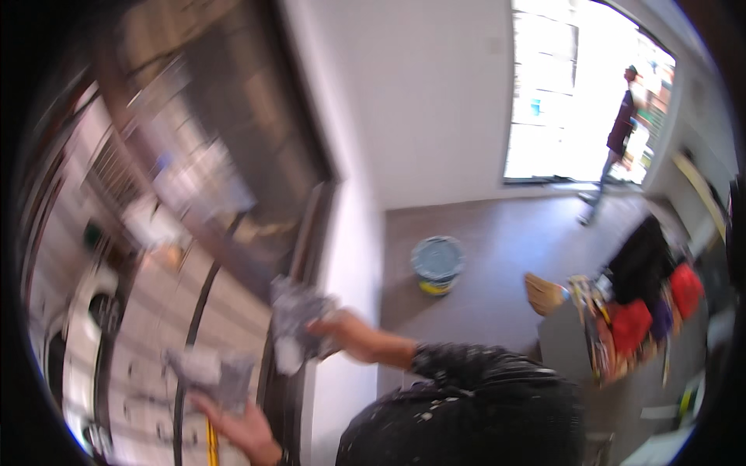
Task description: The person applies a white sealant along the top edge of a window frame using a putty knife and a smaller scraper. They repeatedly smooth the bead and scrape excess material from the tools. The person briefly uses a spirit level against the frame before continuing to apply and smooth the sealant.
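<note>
My right hand grips a crumpled grey cloth-like piece against the dark window frame at the left of the room. Lower and further left, my left hand holds a second grey crumpled piece at its partly stretched fingers, over the window opening. A yellow strip shows just below that hand. Motion blur hides what exactly the grey pieces are. Through the window, a paved area and a white vehicle appear far below.
A lidded bucket stands on the grey floor. At right, a straw broom, red and black bags and tools lie on a low grey block. A person walks by the bright doorway. A long board leans nearby.
</note>
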